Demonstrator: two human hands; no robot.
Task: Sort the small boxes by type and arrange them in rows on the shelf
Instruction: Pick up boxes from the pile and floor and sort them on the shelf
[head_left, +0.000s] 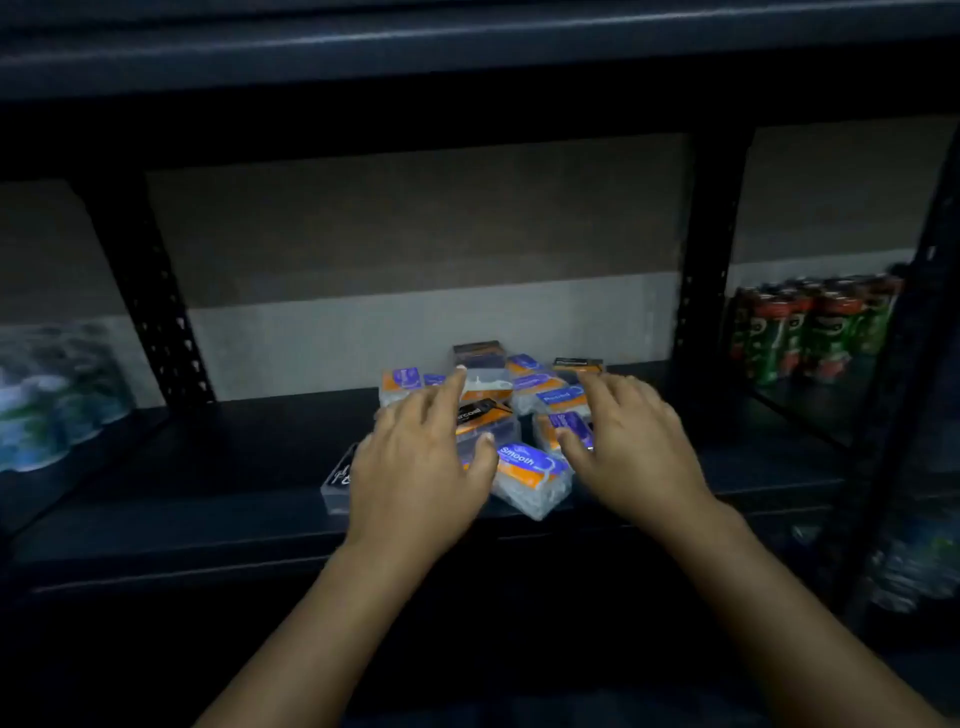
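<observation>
Sorting has barely begun: my left hand (421, 457) and right hand (623, 441) hover, fingers spread and grasping nothing, over the small boxes (524, 415) heaped mid-shelf (208, 467). Next, I judge, I must separate the blue-and-orange "Smooth" box (530, 475) from the black "Charcoal" box (480, 413).

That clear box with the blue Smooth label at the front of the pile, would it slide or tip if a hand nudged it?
The Smooth box looks like rigid clear plastic, so it would probably keep its shape. It lies tilted at the shelf front edge, so a nudge might tip it off. Its glossy sides probably slide easily.
</observation>
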